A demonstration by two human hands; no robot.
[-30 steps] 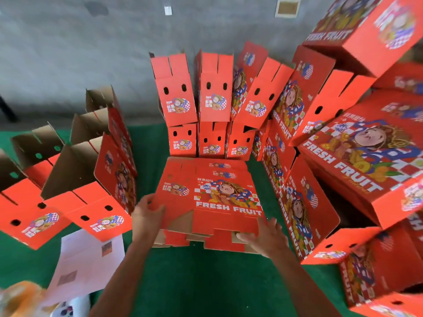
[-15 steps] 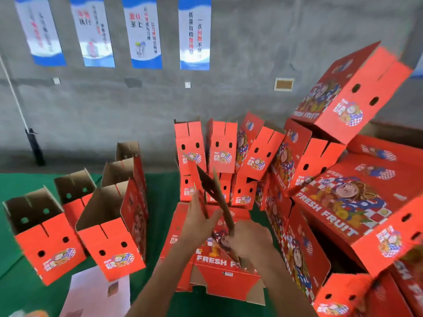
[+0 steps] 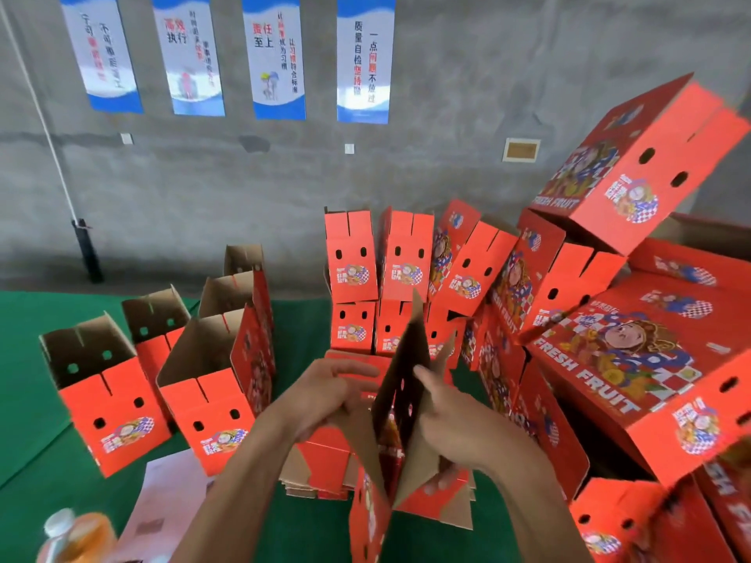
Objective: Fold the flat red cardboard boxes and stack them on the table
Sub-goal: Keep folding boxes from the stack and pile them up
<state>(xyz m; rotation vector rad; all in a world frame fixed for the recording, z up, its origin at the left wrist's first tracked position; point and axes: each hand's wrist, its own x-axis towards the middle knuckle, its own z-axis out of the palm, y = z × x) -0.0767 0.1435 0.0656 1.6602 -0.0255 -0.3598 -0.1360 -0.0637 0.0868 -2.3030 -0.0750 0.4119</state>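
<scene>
Open boxes (image 3: 211, 384) stand left on the counter (image 3: 36, 359), stacked boxes (image 3: 634, 359) right, flat stack (image 3: 321, 469) lower centre.

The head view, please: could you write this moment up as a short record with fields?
surface: green table
in hand: box blank, partly opened, brown inside showing
left hand: grips the blank's left panel
right hand: grips its right panel
under the hands: flat stack
left side: folded boxes, open tops up
near left corner: bottle, paper sheet

Both hands, left hand (image 3: 325, 394) and right hand (image 3: 457, 420), grip a half-opened red box (image 3: 400, 396) above the flat stack (image 3: 321, 469).
</scene>
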